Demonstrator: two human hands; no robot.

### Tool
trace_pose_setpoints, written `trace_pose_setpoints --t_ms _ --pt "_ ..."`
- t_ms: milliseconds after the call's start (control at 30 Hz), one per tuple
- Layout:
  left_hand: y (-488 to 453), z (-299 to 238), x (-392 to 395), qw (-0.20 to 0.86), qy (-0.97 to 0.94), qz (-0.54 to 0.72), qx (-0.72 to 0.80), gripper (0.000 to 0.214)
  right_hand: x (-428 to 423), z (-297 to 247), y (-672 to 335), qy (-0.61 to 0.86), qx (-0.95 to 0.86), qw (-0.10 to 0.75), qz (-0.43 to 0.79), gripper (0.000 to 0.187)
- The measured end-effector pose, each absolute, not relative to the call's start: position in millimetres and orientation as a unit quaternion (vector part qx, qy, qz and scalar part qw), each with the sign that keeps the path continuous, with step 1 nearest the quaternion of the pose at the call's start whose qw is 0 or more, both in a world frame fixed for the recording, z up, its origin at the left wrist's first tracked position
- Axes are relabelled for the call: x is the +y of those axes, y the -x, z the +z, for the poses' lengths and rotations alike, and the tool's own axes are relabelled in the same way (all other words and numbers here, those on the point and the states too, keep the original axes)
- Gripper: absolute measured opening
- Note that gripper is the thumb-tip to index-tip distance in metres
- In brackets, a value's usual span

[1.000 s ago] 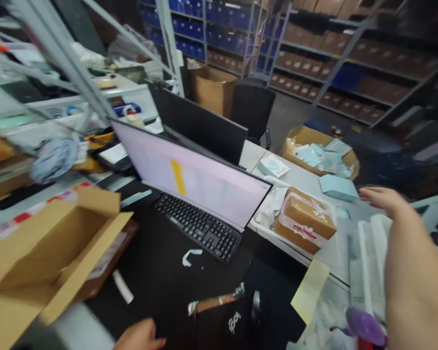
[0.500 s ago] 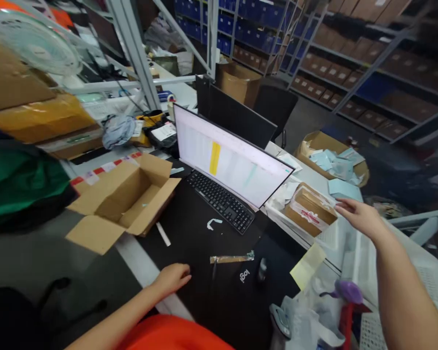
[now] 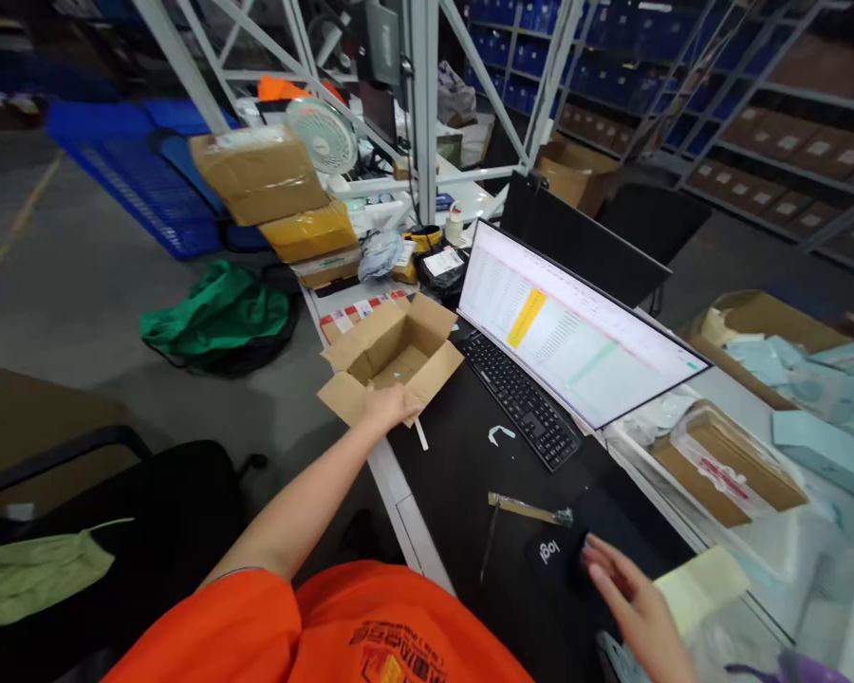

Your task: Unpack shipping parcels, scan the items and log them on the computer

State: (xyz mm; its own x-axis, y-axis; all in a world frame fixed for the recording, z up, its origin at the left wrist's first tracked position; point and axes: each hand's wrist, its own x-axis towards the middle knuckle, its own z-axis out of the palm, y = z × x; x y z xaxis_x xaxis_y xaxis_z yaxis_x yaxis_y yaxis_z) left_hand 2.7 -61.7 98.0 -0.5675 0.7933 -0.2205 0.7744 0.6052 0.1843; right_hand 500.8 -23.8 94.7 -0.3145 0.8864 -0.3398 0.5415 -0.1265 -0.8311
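An empty-looking cardboard box [image 3: 399,351] with its flaps spread stands at the left side of the black desk. My left hand [image 3: 390,408] is at its near edge, fingers curled over the cardboard where a flap meets the wall. Over the lower right of the desk hangs my right hand [image 3: 626,598], fingers extended and slightly apart, holding nothing. Its fingertips are close to the dark mouse, which is mostly hidden. A strip of brown tape [image 3: 530,509] lies on the desk between my hands.
A monitor [image 3: 576,323] and a black keyboard [image 3: 519,398] occupy the back of the desk. A taped carton [image 3: 726,465] sits in a white tray on the right. Stacked parcels [image 3: 270,180] rise behind the open box; a black chair [image 3: 177,512] stands left.
My left hand has gone from the desk's front edge to the open box. The right hand has left the taped carton and come down near the mouse. My view has swung left.
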Motion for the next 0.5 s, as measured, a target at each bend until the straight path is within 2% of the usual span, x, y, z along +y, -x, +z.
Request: trace_pose_setpoints --t_ms 67,167,233,300,367,500 --pt "-9.6 90.6 -72.2 0.112 -0.452 0.052 0.883 0.051 -55.5 70.6 -475.2 0.556 -0.594 0.189 0.55 0.06" --pt "-12.3 89.7 -107.1 0.074 -0.442 0.082 0.89 0.049 -89.6 46.5 -445.8 0.556 -0.579 0.202 0.561 0.059" --pt "-2.8 91.7 -144.6 0.05 -0.42 0.095 0.901 0.039 -98.4 43.6 -430.3 0.539 -0.6 0.169 0.567 0.063" --pt "15.6 92.7 -193.8 0.005 -0.371 0.117 0.921 0.032 -96.8 48.5 -412.6 0.509 -0.631 0.109 0.574 0.065" --pt "37.1 92.4 -253.4 -0.047 -0.294 0.142 0.944 0.034 -90.9 55.7 -388.0 0.482 -0.67 0.065 0.561 0.062" --pt "47.6 95.8 -393.0 -0.065 -0.176 0.156 0.97 0.035 -94.4 65.4 -313.8 0.403 -0.767 0.059 0.496 0.05"
